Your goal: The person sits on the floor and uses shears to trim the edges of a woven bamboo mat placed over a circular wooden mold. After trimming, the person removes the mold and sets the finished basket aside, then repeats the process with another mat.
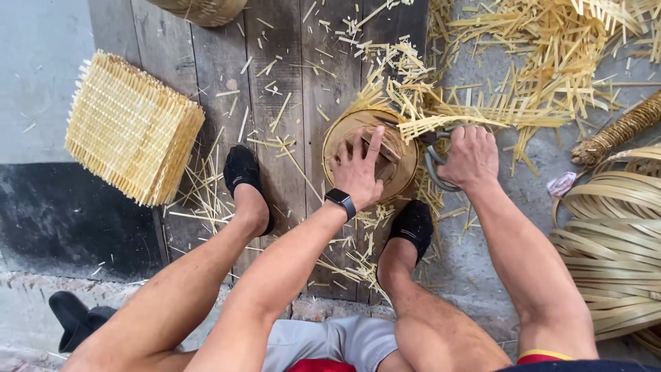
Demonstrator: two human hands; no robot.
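A round woven bamboo piece [368, 148] is positioned on the dark wooden planks, between the two black-socked feet; its rim is formed by a pale tan band, and its centre is covered by crossed flat strips; loose strip ends are seen projecting from its upper right edge, fanned outward over the rim. A pair of shears [435, 157] with grey looped handles is held just beside the right edge of the piece; the blades are directed at the projecting strip ends; the blade tips are partly hidden among them.
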